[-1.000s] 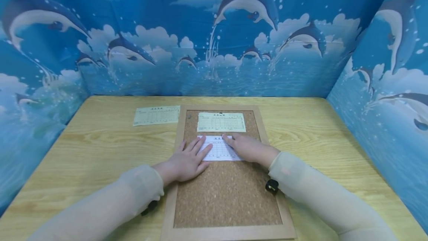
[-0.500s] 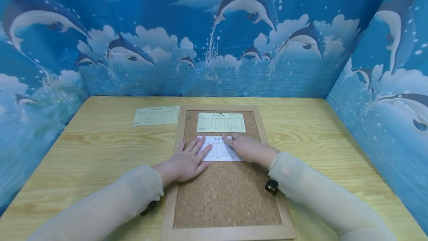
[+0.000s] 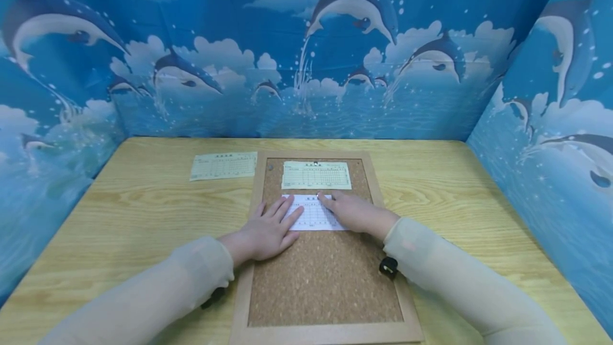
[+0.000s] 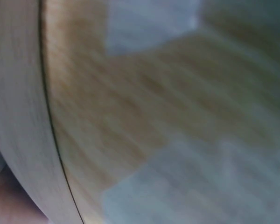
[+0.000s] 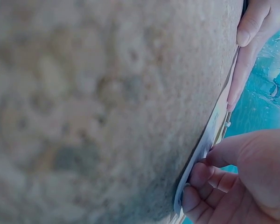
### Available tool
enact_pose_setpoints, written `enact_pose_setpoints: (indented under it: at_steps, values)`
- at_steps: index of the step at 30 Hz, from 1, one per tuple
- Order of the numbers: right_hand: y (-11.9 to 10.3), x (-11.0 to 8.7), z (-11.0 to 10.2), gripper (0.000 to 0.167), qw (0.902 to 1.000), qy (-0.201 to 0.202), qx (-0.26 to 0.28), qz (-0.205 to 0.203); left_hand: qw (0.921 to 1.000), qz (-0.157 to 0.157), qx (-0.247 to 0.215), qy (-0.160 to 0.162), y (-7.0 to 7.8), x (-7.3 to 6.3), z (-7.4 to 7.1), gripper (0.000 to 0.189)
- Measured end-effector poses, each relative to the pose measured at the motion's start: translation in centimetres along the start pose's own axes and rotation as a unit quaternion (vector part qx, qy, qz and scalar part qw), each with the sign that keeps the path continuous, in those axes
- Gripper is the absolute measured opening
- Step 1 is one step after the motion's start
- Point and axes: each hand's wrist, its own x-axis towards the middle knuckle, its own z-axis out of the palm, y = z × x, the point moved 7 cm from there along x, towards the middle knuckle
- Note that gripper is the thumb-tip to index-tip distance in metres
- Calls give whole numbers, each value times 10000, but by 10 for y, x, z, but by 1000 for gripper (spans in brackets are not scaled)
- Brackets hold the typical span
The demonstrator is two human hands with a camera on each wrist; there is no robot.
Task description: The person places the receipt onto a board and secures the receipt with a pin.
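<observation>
In the head view a white printed form [image 3: 313, 217] lies on a wood-framed cork board [image 3: 325, 281]. My left hand [image 3: 268, 230] lies with fingers spread over the form's left edge. My right hand [image 3: 356, 212] is at the form's top edge, fingers curled. Its thumb and index finger pinch a small pale pushpin [image 3: 319, 195], mostly hidden by the fingertips. In the right wrist view the thumb [image 5: 224, 151] meets the curled fingers close against the paper. Above, a pale green form [image 3: 317, 176] hangs from another pushpin [image 3: 315, 163]. The left wrist view is blurred, mainly showing tabletop and sleeve.
A second pale green form [image 3: 223, 166] lies on the wooden table [image 3: 460, 190], left of the board. A grey pin [image 3: 271, 167] sits in the cork's upper left corner. A dolphin-print curtain [image 3: 210, 9] encloses the table at the back and sides.
</observation>
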Motion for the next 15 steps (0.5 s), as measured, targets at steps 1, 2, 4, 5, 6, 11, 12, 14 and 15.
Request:
enact_pose_setpoints:
  at_steps: [1,2,4,5,6,11,12,14,15]
  values:
    - [0,0,0,45,10000,-7,-10,5,10000,4,-8,3,0,0,0,59]
    - [0,0,0,44,10000,-7,-26,2,10000,5,-11,4,0,0,0,59]
    - [0,1,0,44,10000,3,-70,-22,10000,2,-10,-7,0,0,0,60]
    - [0,1,1,44,9999,4,-100,-31,10000,2,-9,-7,0,0,0,60]
    - [0,2,1,44,9999,-1,-140,-42,10000,4,-11,-2,0,0,0,60]
    - [0,2,2,44,9995,-13,-310,-69,10000,5,10,10,-1,1,1,60]
    - [0,2,2,44,9994,-17,-340,-72,10000,5,10,16,-1,1,1,59]
    - [0,2,2,45,9992,-26,-391,-80,10000,2,14,19,-1,1,1,60]
    - [0,2,2,45,9992,-33,-385,-80,10000,-3,20,16,-1,2,1,60]
